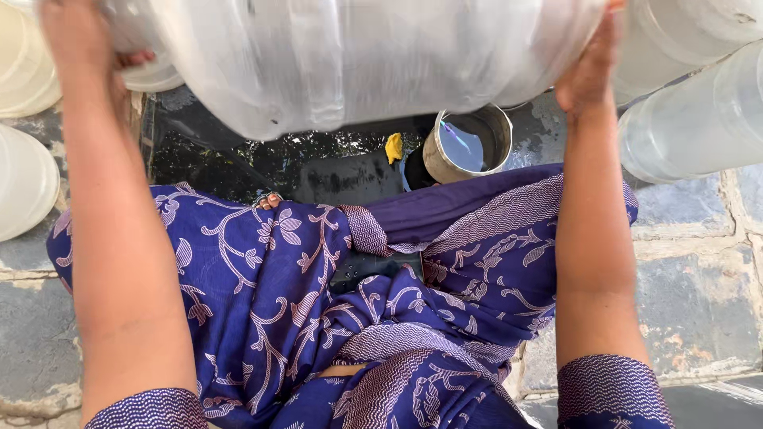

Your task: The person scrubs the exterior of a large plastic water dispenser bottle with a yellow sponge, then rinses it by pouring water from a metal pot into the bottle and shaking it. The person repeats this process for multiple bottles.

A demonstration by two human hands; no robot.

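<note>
Jug: large clear ribbed plastic water jug (pixel 350 56) lies sideways across the frame's top.
Left hand (pixel 75 40): clasps its upper-left end.
Right hand (pixel 592 67): fingers pressed flat on its right end.
Below: round metal pot (pixel 469 143) holding water.

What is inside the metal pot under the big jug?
The pot holds dark water with a thin blue-white object in it. The pot's bottom is hidden by the water. The jug, held between the left hand and right hand, covers the far rim.

One head camera looks steeply down, close over the person's lap.
</note>
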